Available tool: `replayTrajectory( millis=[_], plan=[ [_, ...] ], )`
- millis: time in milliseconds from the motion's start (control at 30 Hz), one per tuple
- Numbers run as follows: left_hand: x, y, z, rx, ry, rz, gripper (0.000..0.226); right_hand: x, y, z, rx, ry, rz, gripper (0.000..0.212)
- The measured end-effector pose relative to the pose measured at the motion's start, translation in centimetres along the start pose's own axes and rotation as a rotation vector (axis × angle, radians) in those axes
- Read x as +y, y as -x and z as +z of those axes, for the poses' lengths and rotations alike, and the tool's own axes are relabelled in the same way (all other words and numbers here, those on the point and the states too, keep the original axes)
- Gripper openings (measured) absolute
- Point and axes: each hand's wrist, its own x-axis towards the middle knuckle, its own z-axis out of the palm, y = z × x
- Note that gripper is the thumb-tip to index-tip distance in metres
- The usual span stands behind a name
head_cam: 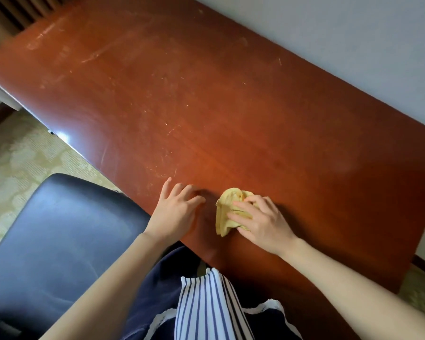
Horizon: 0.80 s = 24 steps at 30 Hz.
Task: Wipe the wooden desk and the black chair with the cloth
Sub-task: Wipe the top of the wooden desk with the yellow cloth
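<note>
Now right hand (260, 220) gripping yellow cloth (226, 208), left hand (179, 208) on wooden desk (206, 106)

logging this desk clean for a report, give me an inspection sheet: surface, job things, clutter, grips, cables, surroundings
surface: reddish-brown wooden desk, scratched, with pale smears mostly toward its far end
job's things: crumpled yellow cloth lies on the desk near its front edge; black padded chair stands beside the desk, on the left
clutter: nothing seen
grips: left grip rests its fingertips on the desk and holds nothing; right grip holds the cloth down against the desk
cables: nothing seen
surroundings: pale wall runs along the desk's far side; patterned beige carpet covers the floor
</note>
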Motion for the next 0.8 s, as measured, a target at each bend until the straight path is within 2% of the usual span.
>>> replayTrajectory(
  millis=[133, 267, 400, 600, 800],
  plan=[
    [-0.9, -0.9, 0.4, -0.102, -0.036, -0.014, 0.047, 3.9, -3.1, -0.5, 0.075, 0.059, 0.151, 0.03],
    [-1.7, -2.0, 0.3, -0.162, -0.025, -0.029, 0.055, 7.9, -7.4, -1.2, 0.038, 0.123, 0.324, 0.03],
    [-1.8, -2.4, 0.4, -0.196, 0.043, -0.035, 0.053, 10.7, -11.6, -1.2, -0.028, 0.195, 0.478, 0.031],
    [-2.6, -3.0, 0.8, -0.283, 0.098, -0.085, 0.054, 9.1, -16.2, 0.9, 0.012, 0.104, 0.813, 0.035],
    [-2.4, -3.1, 0.6, -0.269, 0.133, -0.152, 0.048, 4.3, -13.0, 1.5, -0.032, 0.047, 0.588, 0.036]
  ],
)
